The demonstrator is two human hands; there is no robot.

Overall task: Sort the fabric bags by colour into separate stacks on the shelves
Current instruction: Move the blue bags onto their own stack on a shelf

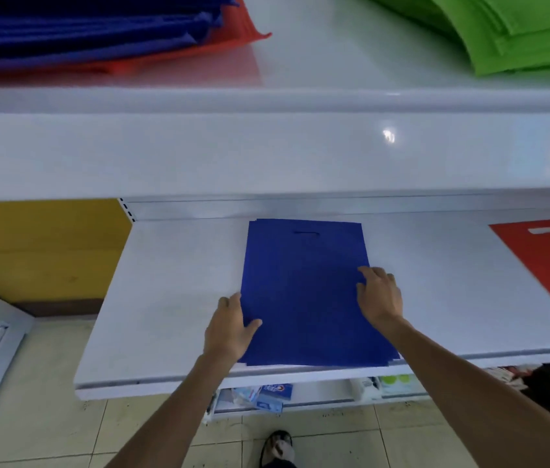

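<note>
Here, the blue bag (304, 292) lies flat at the middle of the lower white shelf (172, 298), its handle slot at the far end. The left hand (229, 329) sets straight, closed fingers against its left edge, thumb on top. The right hand (380, 295) rests bent, slightly spread fingers on its right edge.

Both bare forearms reach forward over the front edge of the shelf (172, 383), the left one from lower centre and the right one from the lower right corner. The left hand (229, 329) stands on its side with fingers straight and its thumb laid on the blue bag (300, 298). The right hand (380, 295) lies palm down, its loosely spread fingers touching the bag's right edge.
</note>
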